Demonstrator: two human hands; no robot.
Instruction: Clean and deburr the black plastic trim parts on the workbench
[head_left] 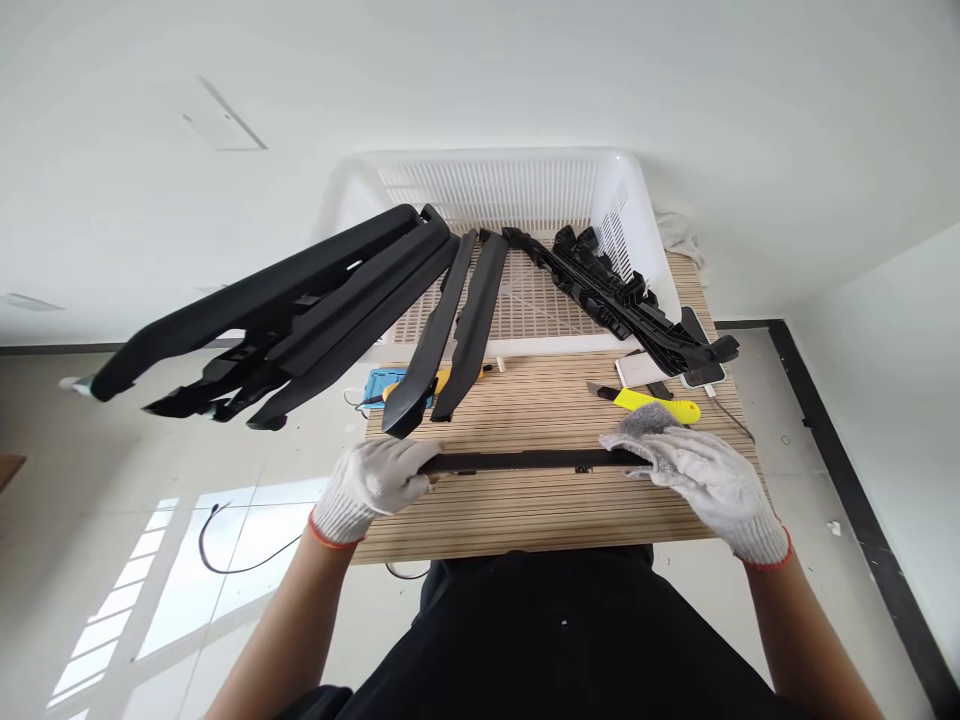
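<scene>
A long, thin black plastic trim piece (525, 460) spans the space between my two hands, level above the wooden table. Its left end is pinched in my left hand (375, 478), which wears a white knit glove with an orange cuff. My right hand (709, 485), gloved the same way, closes on a grey cloth (649, 425) folded over the strip's right end. Just beyond the right hand lies a yellow utility knife (656, 405) with its dark blade pointing left.
A white plastic basket (495, 350) stands at the back of the table (540, 520). Long black trim parts (345, 290) jut over its left side; ribbed black parts (615, 295) lean at its right. A yellow tool (442, 380), a blue pad (379, 385) and a phone (703, 370) lie nearby.
</scene>
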